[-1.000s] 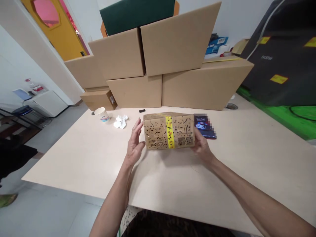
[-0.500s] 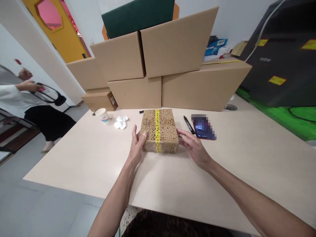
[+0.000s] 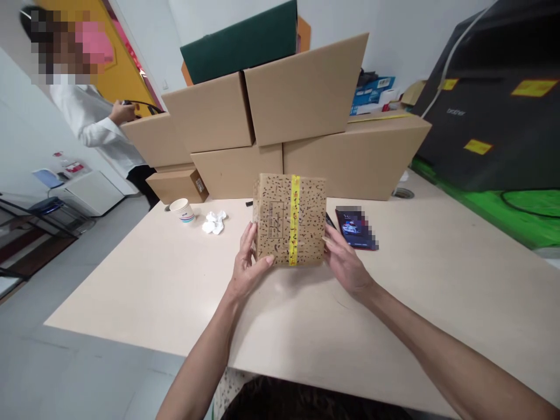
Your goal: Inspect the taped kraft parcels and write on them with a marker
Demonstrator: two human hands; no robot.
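A speckled brown cardboard box [image 3: 275, 216] with yellow printed tape down its top is tilted up, its top face turned toward me. My left hand [image 3: 249, 265] grips its left side, thumb on the lower front edge and fingers along the side. Against the right side lies my right hand [image 3: 345, 259], its fingers partly hidden behind the box edge. Just beyond that hand are a black marker [image 3: 330, 221], mostly covered, and a phone [image 3: 356, 228] with a lit screen.
A paper cup [image 3: 181, 211] and crumpled tissue [image 3: 214, 223] sit left on the table [image 3: 153, 286]. Stacked cartons [image 3: 306, 87] line the back, a green box [image 3: 240, 41] on top. A dark Brother-marked case [image 3: 490, 116] stands right. Another person [image 3: 91, 116] is beyond the far left.
The box has been tipped up from lying flat, and its top now faces me. Both hands moved with it. The other person has moved right, behind the cartons.
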